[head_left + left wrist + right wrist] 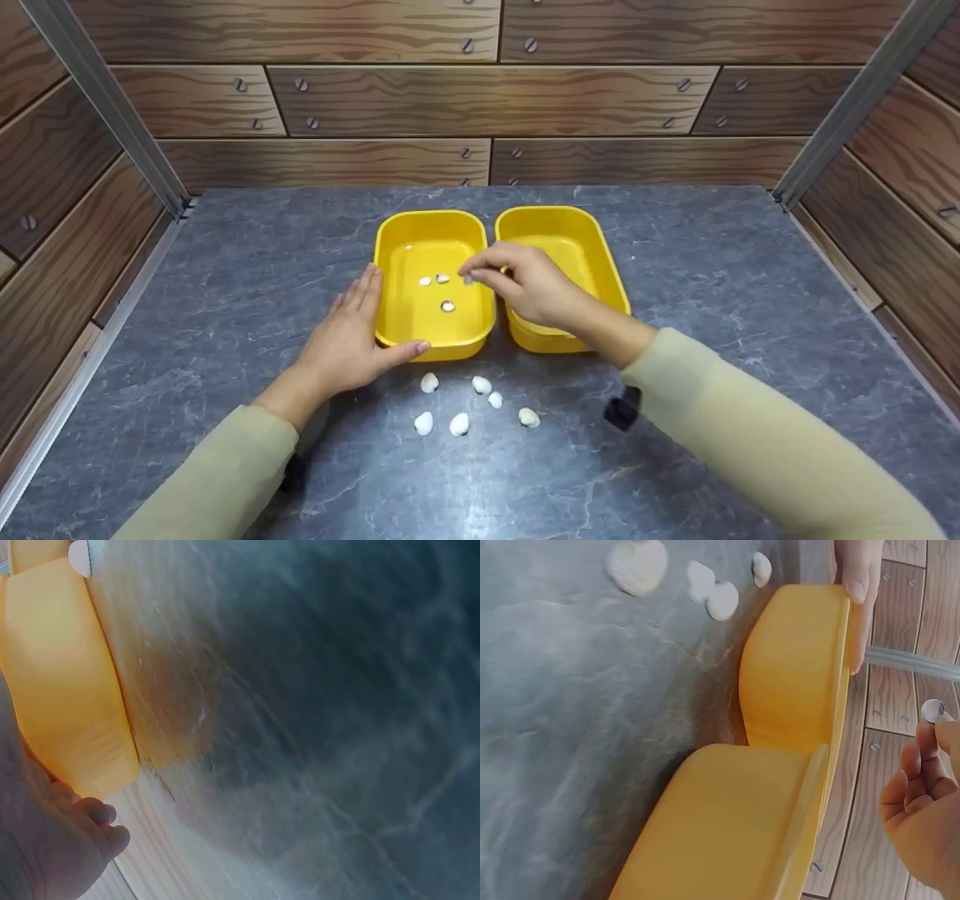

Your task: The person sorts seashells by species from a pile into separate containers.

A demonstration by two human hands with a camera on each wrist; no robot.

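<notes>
Sleeves point(750, 427): nearest the camera, lower corners of the frame.
Pinched shell point(468, 280): mid-frame, above the right side of the left tub point(457, 352).
Right hand point(538, 285): narrow fingertip pinch; a slip could drop the shell beside the right tub point(551, 343).
Tub contents: three small shells point(448, 306).
Left hand point(346, 343): straight fingers along the left wall; pushing hard could slide the tub.
Loose shells point(459, 424): six, lower centre.
</notes>
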